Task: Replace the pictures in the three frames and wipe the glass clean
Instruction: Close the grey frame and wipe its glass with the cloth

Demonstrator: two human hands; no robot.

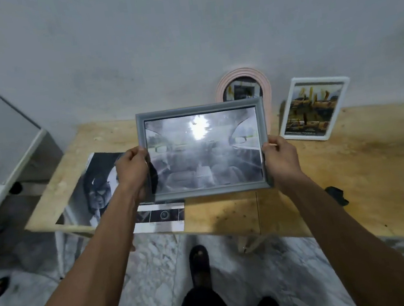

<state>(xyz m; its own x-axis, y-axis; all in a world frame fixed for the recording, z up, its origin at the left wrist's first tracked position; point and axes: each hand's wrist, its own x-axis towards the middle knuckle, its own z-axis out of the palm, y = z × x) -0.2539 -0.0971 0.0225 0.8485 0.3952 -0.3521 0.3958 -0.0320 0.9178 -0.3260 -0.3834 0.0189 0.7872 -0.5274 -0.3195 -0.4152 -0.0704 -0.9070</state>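
— Where are we with the three frames?

— We have the grey frame (204, 150) up off the bench (349, 173), face toward us. Our left hand (132, 170) is closed around its left edge, our right hand (281, 160) around its right. There is a black-and-white print of a car interior behind the glass, so we judge this one refilled. The glass looks hazy, with a bright glare near the top; whether that is smear or only reflection, we cannot tell.

— And wiping?

— Left to do, as far as we can see. We see no cloth for certain; a small dark object (336, 195) lies on the bench to our right, too unclear to name.

— What is under the frame?

— A loose print with a dark band (159, 216) hangs over the near edge, and a larger black-and-white picture (97, 190) lies on the left. Both could slide off or crowd the spot when we set the frame down.

— Further back?

— The white frame (314, 108) leans against the wall with a yellowish picture, and the pink oval frame (242, 84) stands behind the grey one. We cannot say whether their pictures are new.
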